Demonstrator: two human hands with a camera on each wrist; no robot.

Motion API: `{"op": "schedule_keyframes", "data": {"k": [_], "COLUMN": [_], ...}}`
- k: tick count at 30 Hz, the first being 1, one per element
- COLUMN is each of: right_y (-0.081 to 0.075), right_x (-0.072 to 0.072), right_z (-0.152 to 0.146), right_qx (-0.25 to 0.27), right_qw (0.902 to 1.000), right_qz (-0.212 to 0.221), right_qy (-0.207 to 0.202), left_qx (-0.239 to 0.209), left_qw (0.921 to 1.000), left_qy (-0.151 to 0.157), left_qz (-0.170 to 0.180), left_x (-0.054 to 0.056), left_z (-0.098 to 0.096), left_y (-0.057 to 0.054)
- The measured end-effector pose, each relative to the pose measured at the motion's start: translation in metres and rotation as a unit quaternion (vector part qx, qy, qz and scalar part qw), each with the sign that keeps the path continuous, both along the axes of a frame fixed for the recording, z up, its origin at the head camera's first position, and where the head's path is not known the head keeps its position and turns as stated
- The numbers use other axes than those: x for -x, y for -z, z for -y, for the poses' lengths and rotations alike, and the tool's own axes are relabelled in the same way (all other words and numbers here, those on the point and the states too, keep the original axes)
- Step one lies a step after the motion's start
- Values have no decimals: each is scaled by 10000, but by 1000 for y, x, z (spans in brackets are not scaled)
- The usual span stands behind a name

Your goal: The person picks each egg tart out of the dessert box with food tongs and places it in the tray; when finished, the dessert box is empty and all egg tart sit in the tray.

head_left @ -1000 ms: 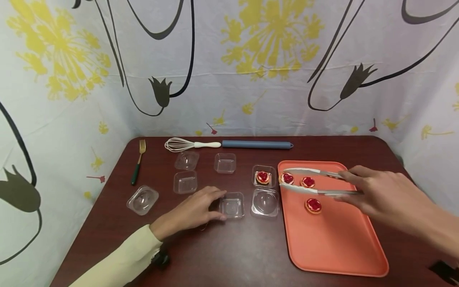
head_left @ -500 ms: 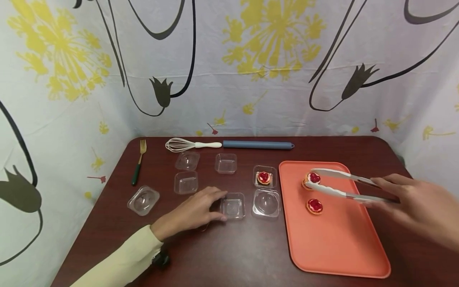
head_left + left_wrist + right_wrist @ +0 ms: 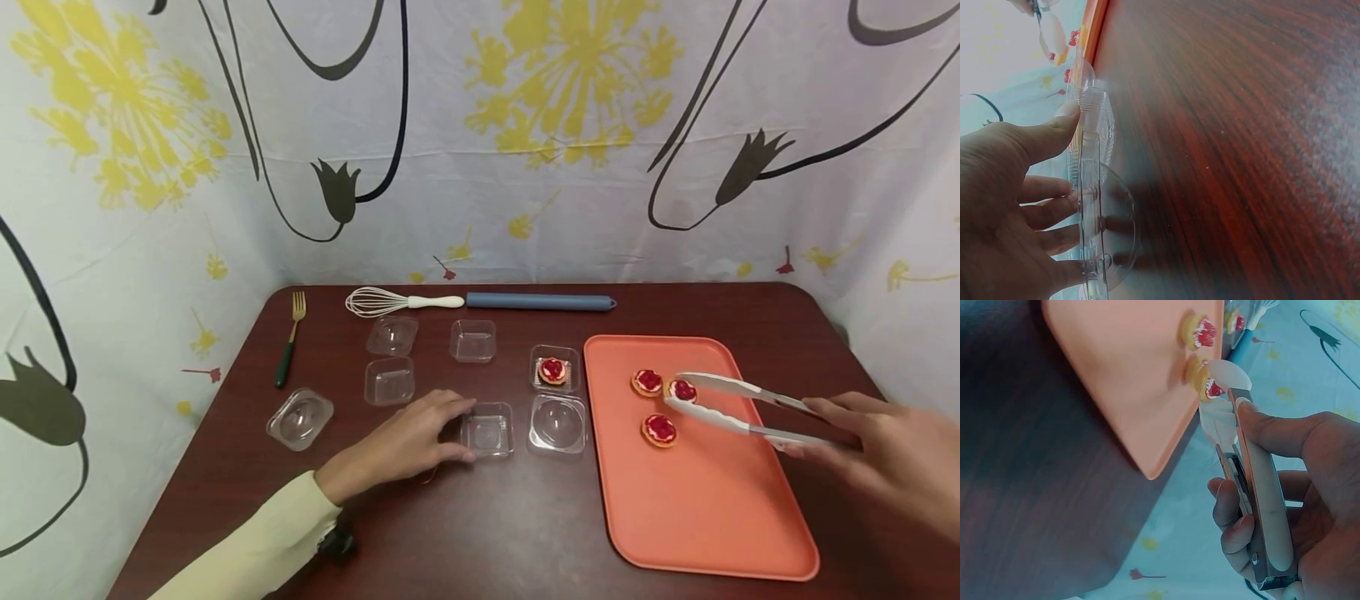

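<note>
My right hand (image 3: 877, 442) grips a pair of tongs (image 3: 772, 412), its thumb along one arm and its fingers curled on the other. A jam-topped tartlet (image 3: 681, 391) sits between the tong tips, over the orange tray (image 3: 705, 508); whether it touches the tray I cannot tell. Two more tartlets lie on the tray just left of it. My left hand (image 3: 405, 437) holds a clear plastic container (image 3: 487, 430) at its left side, with thumb and index finger at two corners. In the left wrist view, the fingertips touch a clear rim (image 3: 1091, 212).
Another clear container holds a tartlet (image 3: 553, 372) beside the tray, with its domed lid (image 3: 557, 423) spread toward me. Further clear boxes (image 3: 472, 342) stand left of these. A whisk (image 3: 382, 302), a blue rolling pin (image 3: 540, 302) and a fork (image 3: 291, 337) lie along the far and left sides.
My right hand has moved the tongs rightward and slightly toward me, and the tartlet between their tips has travelled from the tray's left edge to right of the other two. My left hand stays put.
</note>
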State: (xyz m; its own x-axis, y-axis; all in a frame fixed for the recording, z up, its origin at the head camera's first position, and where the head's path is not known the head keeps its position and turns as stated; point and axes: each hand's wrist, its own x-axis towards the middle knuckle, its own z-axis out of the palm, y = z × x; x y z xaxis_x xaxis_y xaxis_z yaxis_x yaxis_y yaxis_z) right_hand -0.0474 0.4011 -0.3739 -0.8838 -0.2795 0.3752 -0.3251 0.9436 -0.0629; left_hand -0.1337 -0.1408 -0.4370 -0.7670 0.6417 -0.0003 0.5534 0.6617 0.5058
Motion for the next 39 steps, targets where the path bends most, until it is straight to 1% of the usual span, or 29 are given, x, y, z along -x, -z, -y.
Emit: {"op": "schedule_keyframes", "data": {"k": [4, 7, 11, 14, 19, 23, 28, 39], "right_y": [8, 12, 16, 18, 19, 16, 16, 24], "right_x": [-4, -6, -8, -9, -8, -8, -9, -9], "right_z": [-4, -7, -9, -11, -11, -9, -10, -15], "right_qx": [46, 41, -57, -69, -140, -178, -200, -162], "right_qw": [10000, 9999, 9988, 9984, 9980, 9970, 9967, 9966], "right_qz": [19, 119, 367, 427, 450, 573, 587, 621], "right_qy": [19, 106, 310, 352, 419, 498, 515, 522], "left_qx": [-22, -28, -46, -65, -67, -46, -34, -27], "left_qw": [10000, 10000, 9999, 9997, 9997, 9997, 9997, 9999], "left_qy": [7, 22, 73, 106, 112, 125, 110, 55], "left_qz": [4, -23, -147, -206, -200, -204, -192, -115], "left_x": [0, 1, 1, 1, 1, 1, 0, -1], "left_z": [0, 0, 1, 1, 1, 1, 1, 0], "left_y": [0, 0, 1, 1, 1, 1, 1, 1]}}
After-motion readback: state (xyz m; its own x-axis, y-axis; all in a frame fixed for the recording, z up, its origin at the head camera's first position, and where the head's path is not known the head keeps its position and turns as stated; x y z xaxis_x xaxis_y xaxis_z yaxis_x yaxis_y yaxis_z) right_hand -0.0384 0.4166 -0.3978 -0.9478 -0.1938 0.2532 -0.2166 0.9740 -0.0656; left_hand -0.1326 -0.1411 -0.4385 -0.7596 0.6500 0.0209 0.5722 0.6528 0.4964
